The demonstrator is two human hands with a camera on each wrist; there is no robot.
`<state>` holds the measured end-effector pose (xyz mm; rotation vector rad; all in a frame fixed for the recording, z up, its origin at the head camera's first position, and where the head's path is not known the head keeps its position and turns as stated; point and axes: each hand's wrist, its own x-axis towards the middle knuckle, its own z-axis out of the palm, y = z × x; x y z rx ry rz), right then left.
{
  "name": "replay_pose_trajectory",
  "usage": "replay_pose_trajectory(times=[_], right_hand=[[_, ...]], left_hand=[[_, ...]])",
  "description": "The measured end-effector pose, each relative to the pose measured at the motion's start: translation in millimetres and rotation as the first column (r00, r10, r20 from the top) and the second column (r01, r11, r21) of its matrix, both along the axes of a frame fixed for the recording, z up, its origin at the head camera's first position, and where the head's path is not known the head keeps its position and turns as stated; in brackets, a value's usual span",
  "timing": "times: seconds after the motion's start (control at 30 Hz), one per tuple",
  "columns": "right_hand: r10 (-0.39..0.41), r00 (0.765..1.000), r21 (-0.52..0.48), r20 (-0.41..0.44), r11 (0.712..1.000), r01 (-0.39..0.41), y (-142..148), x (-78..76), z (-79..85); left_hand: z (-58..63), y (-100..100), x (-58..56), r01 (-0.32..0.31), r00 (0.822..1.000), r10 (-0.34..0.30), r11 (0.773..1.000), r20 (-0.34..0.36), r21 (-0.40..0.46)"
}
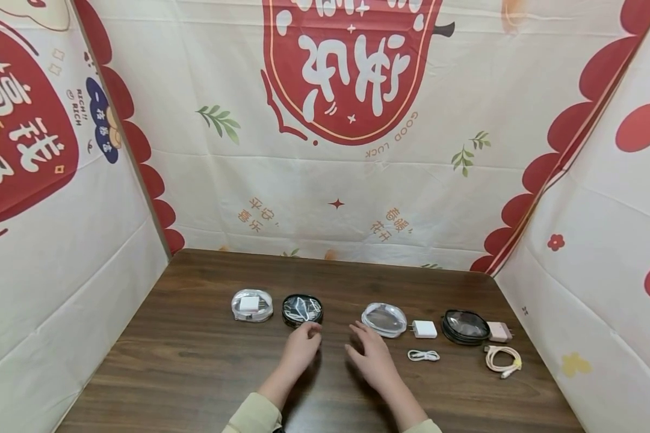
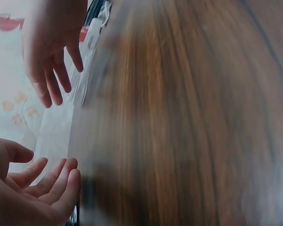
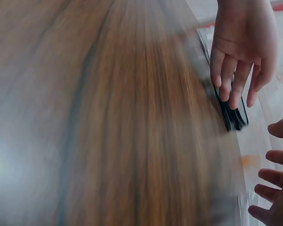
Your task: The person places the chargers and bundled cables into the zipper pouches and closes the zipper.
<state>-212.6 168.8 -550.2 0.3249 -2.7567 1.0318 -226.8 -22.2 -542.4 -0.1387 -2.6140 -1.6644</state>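
My left hand (image 1: 301,347) is just in front of a black-trimmed clear oval pouch (image 1: 302,308), fingers relaxed and holding nothing. To its right, my right hand (image 1: 372,358) hovers with loosely spread fingers near a white-trimmed clear oval pouch (image 1: 384,320). In the left wrist view, the palm of my left hand (image 2: 42,193) faces my right hand (image 2: 52,56) across a gap. The right wrist view has the fingers of my left hand overlapping the black-trimmed pouch (image 3: 237,117). Glare hides most of what this pouch contains.
Far left stands a white-trimmed pouch (image 1: 242,316) with a white charger (image 1: 249,304) inside. Rightward lie a white charger (image 1: 425,329), a bundled white cable (image 1: 424,355), another black-trimmed pouch (image 1: 466,328), a pinkish charger (image 1: 499,331) and a coiled beige cable (image 1: 493,362). Printed cloth walls enclose the wooden table (image 1: 184,361).
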Motion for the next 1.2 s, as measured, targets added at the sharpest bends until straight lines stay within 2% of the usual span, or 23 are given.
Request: replay_pose_trajectory(times=[0.17,0.27,0.43,0.57,0.8,0.97,1.2], right_hand=[[-0.091,0.992,-0.050,-0.086,0.995,0.087,23.9,2.7,-3.0],[-0.153,0.982,-0.065,-0.106,0.987,0.147,35.6,2.0,-1.5],[-0.260,0.964,-0.099,-0.046,0.962,0.255,51.7,-0.6,4.1],[-0.299,0.954,-0.098,0.037,0.949,0.301,63.1,-2.5,4.0],[-0.291,0.946,-0.042,0.143,0.953,0.300,74.1,-6.9,0.1],[-0.281,0.950,0.005,0.136,0.959,0.283,75.3,-12.2,0.1],[-0.249,0.958,0.037,0.140,0.969,0.246,76.3,-14.2,-1.8]], left_hand=[[0.9,20.7,-0.5,0.047,0.999,-0.047,0.999,-0.005,-0.005],[2.4,32.6,-2.6,0.075,0.997,-0.075,0.997,-0.006,-0.016],[0.8,48.5,-10.5,0.116,0.993,-0.118,0.991,-0.029,-0.063],[-3.4,58.5,-19.0,0.144,0.988,-0.148,0.985,-0.033,-0.097],[-5.6,75.3,-30.0,0.192,0.979,-0.199,0.973,-0.040,-0.130],[-5.8,85.9,-35.8,0.199,0.977,-0.208,0.963,-0.035,-0.185],[-4.8,91.8,-37.1,0.216,0.976,-0.219,0.965,-0.004,-0.151]])
